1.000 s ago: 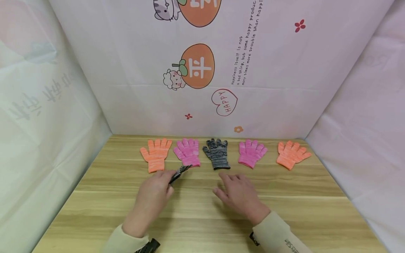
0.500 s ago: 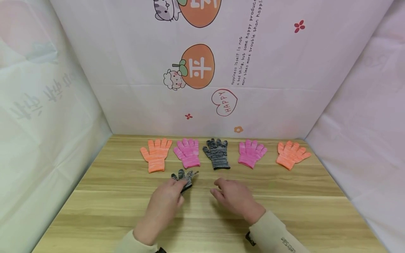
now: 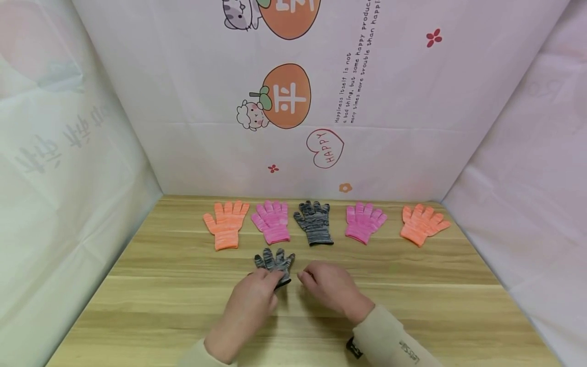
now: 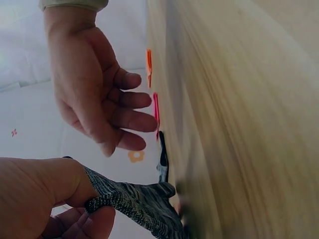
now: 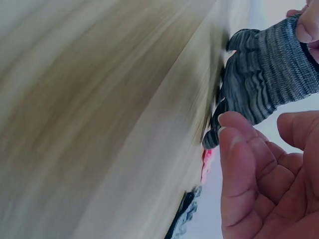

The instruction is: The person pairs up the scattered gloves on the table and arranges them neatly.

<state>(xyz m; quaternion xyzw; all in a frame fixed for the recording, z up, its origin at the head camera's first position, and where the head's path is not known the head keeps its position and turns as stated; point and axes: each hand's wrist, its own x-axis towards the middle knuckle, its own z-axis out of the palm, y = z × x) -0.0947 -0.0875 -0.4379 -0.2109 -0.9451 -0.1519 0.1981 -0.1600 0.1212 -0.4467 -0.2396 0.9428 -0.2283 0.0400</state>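
Note:
My left hand [image 3: 247, 300] pinches a black-and-grey knit glove [image 3: 275, 261] by its dark-edged cuff, in front of the row of gloves. The held glove's fingers point away from me, close over the table. In the right wrist view its ribbed cuff [image 5: 289, 64] hangs between thumb and fingers. My right hand [image 3: 332, 288] hovers just to the right of this glove, fingers loosely bent and holding nothing. The left wrist view shows that same right hand [image 4: 84, 89] apart from the glove. A second black-and-grey glove [image 3: 315, 224] lies flat in the middle of the row.
Along the table's back lie an orange glove [image 3: 227, 224] and a pink glove [image 3: 272, 223] on the left, with another pink glove [image 3: 364, 223] and orange glove [image 3: 424, 225] on the right. A printed cloth wall [image 3: 206, 158] stands behind the wooden table [image 3: 412, 290].
My left hand has brought the black-and-grey glove right and nearer to me, turning its fingers into view. My right hand has moved left and slightly nearer, toward the glove.

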